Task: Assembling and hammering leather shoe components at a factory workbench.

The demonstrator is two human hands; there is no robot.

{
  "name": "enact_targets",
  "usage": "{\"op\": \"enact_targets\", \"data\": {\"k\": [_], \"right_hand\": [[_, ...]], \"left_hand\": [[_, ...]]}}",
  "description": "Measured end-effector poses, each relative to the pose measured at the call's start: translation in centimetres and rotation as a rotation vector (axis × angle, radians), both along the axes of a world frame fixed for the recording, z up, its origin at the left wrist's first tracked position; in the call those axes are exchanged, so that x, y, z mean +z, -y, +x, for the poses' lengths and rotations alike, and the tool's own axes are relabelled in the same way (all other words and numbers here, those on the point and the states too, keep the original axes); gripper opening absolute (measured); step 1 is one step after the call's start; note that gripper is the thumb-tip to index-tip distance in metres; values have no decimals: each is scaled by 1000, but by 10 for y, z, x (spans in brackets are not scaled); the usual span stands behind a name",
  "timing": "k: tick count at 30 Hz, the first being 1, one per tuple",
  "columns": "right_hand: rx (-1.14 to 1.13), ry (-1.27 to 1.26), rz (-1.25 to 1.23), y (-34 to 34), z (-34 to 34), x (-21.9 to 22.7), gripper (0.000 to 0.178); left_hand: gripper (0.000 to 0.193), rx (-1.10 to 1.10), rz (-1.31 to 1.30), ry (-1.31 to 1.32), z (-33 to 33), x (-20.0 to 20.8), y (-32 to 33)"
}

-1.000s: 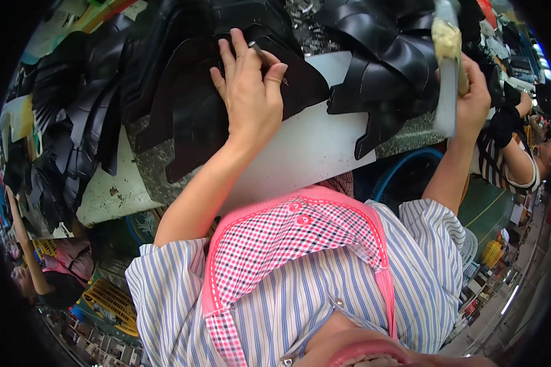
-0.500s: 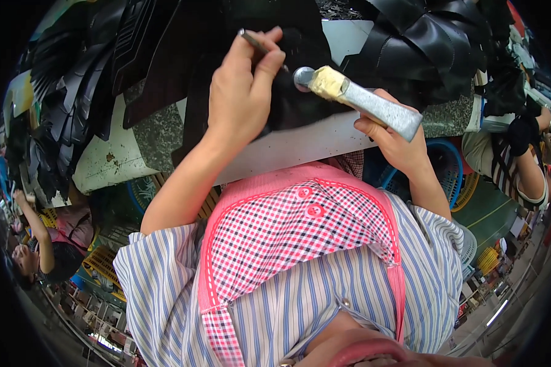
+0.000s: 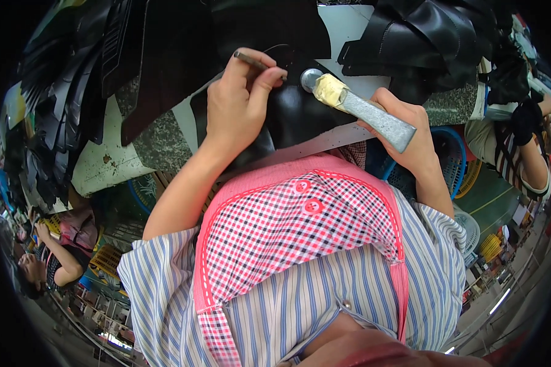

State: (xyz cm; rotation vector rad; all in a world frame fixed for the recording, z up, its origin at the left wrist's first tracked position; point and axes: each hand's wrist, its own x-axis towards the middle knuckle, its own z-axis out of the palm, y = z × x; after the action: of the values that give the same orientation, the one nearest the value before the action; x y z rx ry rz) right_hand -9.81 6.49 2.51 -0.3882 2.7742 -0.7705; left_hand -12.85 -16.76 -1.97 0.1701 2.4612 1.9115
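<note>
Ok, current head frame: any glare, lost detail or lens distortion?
Head view: pale glare streaks on the glossy black curved sheets at upper right; head view: broad black sheets beyond the bare left hand sink into near-featureless dark; head view: fisheye bends edges near the black rim.

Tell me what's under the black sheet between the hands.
A strip of pale board shows past the near edge of the black sheet, with a speckled slab farther left. Whatever lies beneath the rest of the sheet is covered, so I cannot tell.

No readable lettering or numbers.
</note>
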Motion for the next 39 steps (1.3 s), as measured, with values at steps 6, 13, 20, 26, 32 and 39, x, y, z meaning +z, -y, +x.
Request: {"op": "enact_targets", "data": {"k": [6, 13, 20, 26, 32, 39], "right_hand": [[-59, 111, -116, -5, 3, -2, 18], [-91, 179, -157, -5, 3, -1, 21], [-193, -129, -673, 1, -19, 48, 18], [49, 14, -195, 22, -43, 65, 19], [-100, -244, -537, 10, -37, 86, 17], [79, 7, -37, 26, -41, 67, 20]], "left_hand": [[8, -38, -107, -142, -16, 17, -8], [6, -76, -65, -70, -26, 8, -5], [6, -105, -263, -284, -27, 4, -8], [8, -224, -518, -607, -30, -1, -7], [4, -237, -142, -59, -38, 14, -1], [11, -293, -490, -308, -34, 9, 6]]}}
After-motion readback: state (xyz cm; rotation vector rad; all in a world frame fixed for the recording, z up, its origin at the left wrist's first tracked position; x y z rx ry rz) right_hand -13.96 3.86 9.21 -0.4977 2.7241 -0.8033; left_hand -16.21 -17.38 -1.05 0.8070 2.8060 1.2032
